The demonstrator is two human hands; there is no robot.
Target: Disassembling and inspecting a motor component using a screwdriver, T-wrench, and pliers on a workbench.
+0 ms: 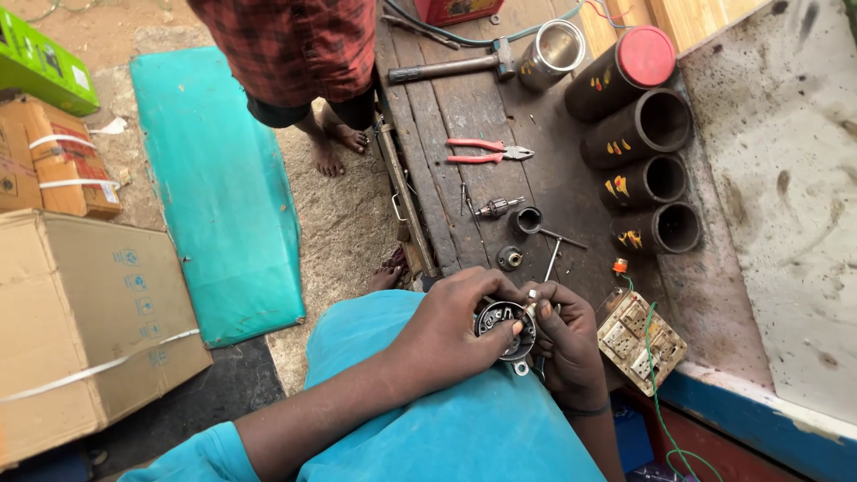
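A round dark metal motor housing with wires inside sits over my lap. My left hand wraps around its left side, fingers curled over the rim. My right hand grips its right side, thumb and forefinger pinching at the rim; a thin metal tool may sit between those fingers, but I cannot tell. On the wooden bench just beyond lie a small armature, a black ring and a small round part.
Red-handled pliers, a hammer and a metal cup lie on the bench. Several black cylinders stand at the right. A switch board with green wire sits near my right hand. A person in a checked shirt stands barefoot beside a teal cushion. Cardboard boxes are left.
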